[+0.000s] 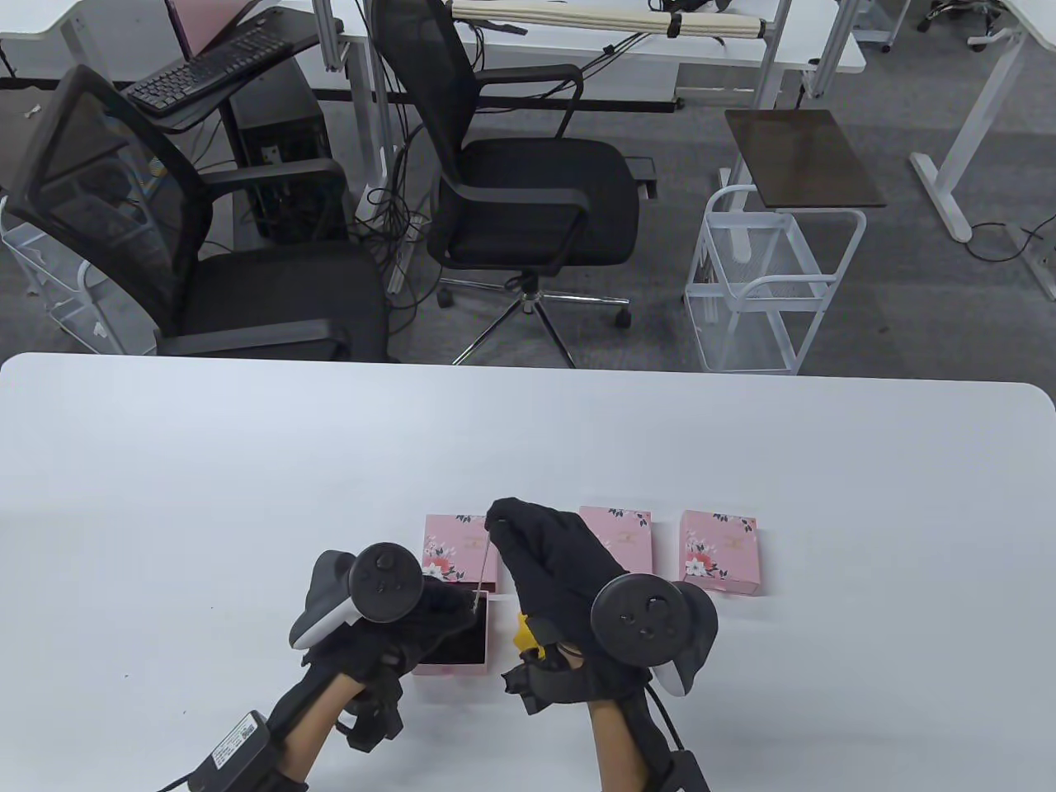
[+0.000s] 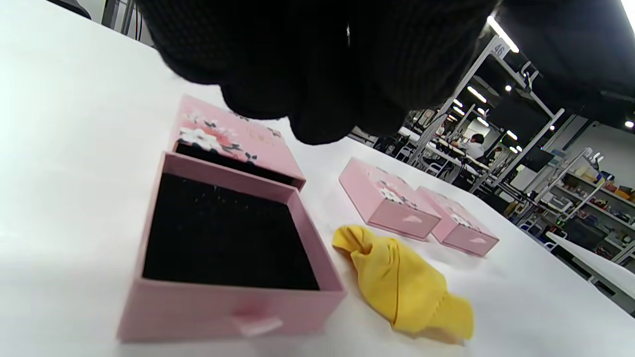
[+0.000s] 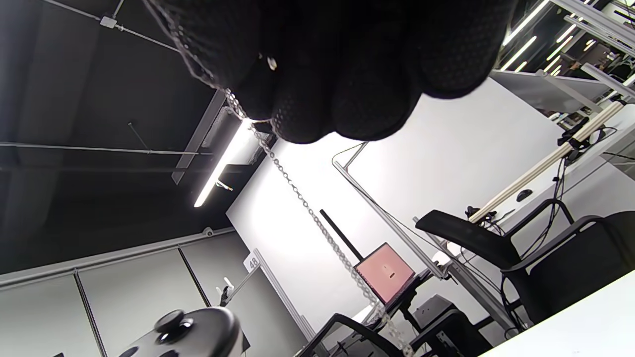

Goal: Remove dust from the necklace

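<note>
Bare white table (image 1: pixel 247 495) lies open left and beyond. An open pink cardboard drawer box (image 2: pixel 223 248), a crumpled yellow cloth (image 2: pixel 404 287) and two closed pink boxes (image 2: pixel 387 198) crowd the middle.

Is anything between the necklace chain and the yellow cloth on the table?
Nothing visible. The necklace hangs stretched between the right hand and left hand over the open box; the yellow cloth lies uncovered right beside it.

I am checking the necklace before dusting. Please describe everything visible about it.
The necklace is a thin, silver-looking chain of small links. The right hand pinches its upper end and holds it above the open pink box. It hangs stretched down toward the left hand, which appears to hold its lower end. No pendant can be seen.
</note>
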{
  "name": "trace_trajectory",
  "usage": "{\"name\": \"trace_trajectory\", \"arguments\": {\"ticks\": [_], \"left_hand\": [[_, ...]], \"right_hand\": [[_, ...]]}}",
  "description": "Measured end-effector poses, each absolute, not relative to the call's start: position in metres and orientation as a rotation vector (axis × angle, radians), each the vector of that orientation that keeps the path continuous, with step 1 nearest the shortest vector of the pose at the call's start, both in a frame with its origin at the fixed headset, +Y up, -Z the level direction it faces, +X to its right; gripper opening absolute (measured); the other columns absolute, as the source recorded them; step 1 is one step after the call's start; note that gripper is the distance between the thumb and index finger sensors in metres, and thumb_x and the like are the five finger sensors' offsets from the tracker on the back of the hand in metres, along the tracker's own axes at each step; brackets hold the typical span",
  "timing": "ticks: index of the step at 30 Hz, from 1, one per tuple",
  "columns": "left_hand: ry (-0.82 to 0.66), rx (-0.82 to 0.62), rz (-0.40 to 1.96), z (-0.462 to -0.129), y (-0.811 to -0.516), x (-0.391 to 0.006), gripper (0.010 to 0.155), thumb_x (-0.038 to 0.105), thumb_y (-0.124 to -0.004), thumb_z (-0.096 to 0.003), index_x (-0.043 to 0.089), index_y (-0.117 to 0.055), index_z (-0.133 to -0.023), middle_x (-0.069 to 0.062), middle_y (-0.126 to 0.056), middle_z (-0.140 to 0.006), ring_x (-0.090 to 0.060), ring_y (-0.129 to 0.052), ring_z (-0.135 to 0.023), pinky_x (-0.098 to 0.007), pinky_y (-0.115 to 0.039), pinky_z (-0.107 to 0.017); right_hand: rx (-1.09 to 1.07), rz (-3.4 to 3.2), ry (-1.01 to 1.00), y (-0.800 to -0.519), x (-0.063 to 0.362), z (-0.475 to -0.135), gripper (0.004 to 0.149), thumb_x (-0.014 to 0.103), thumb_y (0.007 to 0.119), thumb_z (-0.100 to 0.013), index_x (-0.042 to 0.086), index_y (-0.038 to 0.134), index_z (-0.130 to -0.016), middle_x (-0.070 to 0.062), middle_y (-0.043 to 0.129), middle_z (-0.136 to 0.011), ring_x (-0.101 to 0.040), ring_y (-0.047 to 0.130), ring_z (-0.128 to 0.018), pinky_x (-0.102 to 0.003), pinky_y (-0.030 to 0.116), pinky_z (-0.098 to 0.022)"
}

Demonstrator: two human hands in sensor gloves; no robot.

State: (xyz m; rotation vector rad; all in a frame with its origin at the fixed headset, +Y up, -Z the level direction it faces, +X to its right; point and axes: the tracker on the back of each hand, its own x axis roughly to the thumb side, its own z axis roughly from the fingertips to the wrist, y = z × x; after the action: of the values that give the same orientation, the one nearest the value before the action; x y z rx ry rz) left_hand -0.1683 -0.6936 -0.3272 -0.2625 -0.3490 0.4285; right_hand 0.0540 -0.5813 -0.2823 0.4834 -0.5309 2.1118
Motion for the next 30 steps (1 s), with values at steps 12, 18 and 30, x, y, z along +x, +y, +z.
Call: {"name": "trace_trajectory", "arguments": {"ticks": [12,18,30], "left_hand": [[-0.440,-0.207,0.788,-0.315,-0.639,-0.197,0.060,0.050,-0.083,-0.0569,0.025,-0.071,-0.110,-0.010,-0.079,-0.111,-0.039,-0.073,-0.097,-0.056,-0.068,-0.069],[-0.459,0.019,1.079,-0.296,-0.621,-0.193,0.057,0.050,-0.083,-0.0553,0.023,-0.077,-0.105,-0.007,-0.091,-0.101,-0.031,-0.086,-0.088,-0.050,-0.077,-0.062],[-0.566,-0.113,1.131,-0.299,-0.621,-0.191,0.038,0.044,-0.085,-0.0561,0.025,-0.092,-0.088,0.000,-0.106,-0.075,-0.020,-0.100,-0.067,-0.041,-0.087,-0.049]], "right_hand": [[0.530,2.153,-0.515,-0.575,0.047,-0.276,0.035,0.033,0.073,-0.066,0.017,0.079,-0.096,-0.017,0.088,-0.088,-0.043,0.087,-0.073,-0.056,0.072,-0.060],[0.594,2.176,-0.450,-0.577,0.037,-0.275,0.035,0.034,0.073,-0.066,0.018,0.078,-0.097,-0.019,0.084,-0.092,-0.045,0.083,-0.077,-0.057,0.070,-0.062],[0.513,2.213,-0.329,-0.592,0.041,-0.290,0.036,0.034,0.072,-0.067,0.017,0.076,-0.098,-0.022,0.080,-0.095,-0.048,0.080,-0.079,-0.058,0.068,-0.062]]}}
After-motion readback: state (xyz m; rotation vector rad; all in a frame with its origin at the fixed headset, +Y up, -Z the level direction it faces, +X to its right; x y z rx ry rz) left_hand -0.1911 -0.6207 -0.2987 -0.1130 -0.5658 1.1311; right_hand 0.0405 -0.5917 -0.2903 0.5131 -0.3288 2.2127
